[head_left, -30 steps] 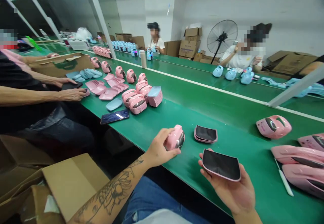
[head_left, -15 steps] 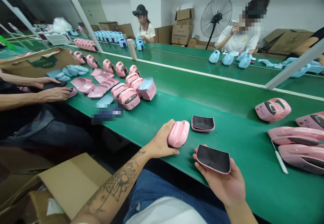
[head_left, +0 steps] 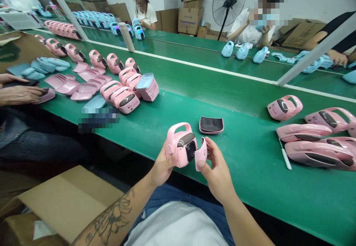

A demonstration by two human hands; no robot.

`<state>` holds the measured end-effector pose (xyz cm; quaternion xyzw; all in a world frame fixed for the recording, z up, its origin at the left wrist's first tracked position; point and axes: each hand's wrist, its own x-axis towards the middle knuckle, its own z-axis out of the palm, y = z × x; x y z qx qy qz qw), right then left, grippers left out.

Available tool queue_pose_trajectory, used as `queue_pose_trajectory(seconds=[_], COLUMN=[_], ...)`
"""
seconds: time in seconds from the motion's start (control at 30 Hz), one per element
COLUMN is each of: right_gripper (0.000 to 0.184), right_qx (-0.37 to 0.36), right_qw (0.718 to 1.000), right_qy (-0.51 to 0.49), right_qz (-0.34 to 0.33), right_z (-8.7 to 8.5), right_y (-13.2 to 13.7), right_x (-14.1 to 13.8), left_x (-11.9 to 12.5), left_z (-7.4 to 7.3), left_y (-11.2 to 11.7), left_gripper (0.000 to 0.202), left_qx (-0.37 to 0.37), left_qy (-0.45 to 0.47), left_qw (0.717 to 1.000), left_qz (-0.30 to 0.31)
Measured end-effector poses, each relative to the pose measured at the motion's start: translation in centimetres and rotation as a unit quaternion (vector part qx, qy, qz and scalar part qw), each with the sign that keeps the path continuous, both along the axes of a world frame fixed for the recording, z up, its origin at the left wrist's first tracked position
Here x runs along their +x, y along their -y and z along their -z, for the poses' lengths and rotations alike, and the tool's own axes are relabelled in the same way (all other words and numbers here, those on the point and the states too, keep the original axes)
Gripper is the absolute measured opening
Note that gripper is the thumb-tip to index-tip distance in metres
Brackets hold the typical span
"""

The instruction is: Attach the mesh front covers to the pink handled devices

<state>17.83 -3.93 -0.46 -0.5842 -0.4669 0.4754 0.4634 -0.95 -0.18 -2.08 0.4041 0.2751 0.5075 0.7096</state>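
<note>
My left hand (head_left: 162,167) grips a pink plastic housing with a loop handle (head_left: 180,148), held up over the bench edge. Its dark window and a black opening face right. Pinched between thumb and fingers of my right hand (head_left: 218,168) is a curved pink cover panel (head_left: 200,155), its printed outer side partly in view. The panel stands on edge close beside the housing's opening; whether they touch I cannot tell. Just beyond, a short stack of pink panels with black inner faces (head_left: 211,124) lies on the green bench (head_left: 244,164).
Finished-looking pink housings (head_left: 319,153) and a white-handled tool (head_left: 285,159) lie at right. Left stand more pink housings (head_left: 125,99), a panel stack (head_left: 148,88) and loose pink panels (head_left: 83,90). A co-worker's hands (head_left: 22,90) work there. An open cardboard box (head_left: 69,198) sits below left.
My left hand has turned the housing so its window and opening show. My right hand has brought the panel up beside it and tipped it from flat to upright. The view has shifted.
</note>
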Motion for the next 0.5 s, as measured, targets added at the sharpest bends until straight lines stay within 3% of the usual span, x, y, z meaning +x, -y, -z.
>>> queue_pose_trajectory(seconds=[0.17, 0.37, 0.5], right_gripper=[0.094, 0.101, 0.116], right_qx=[0.009, -0.016, -0.021], right_qw=[0.994, 0.993, 0.993], right_qy=[0.108, 0.110, 0.099], right_qz=[-0.021, -0.034, -0.056], right_z=[-0.5, 0.4, 0.5], right_y=[0.6, 1.2, 1.2], right_x=[-1.2, -0.9, -0.3], left_x=[1.2, 1.9, 2.2], left_z=[-0.1, 0.7, 0.5], left_y=[2.4, 3.2, 3.3], left_gripper=[0.091, 0.086, 0.090], left_qx=[-0.004, -0.021, -0.018], left_qy=[0.004, -0.017, 0.001], left_qw=[1.000, 0.999, 1.000], left_qz=[-0.013, -0.030, -0.011])
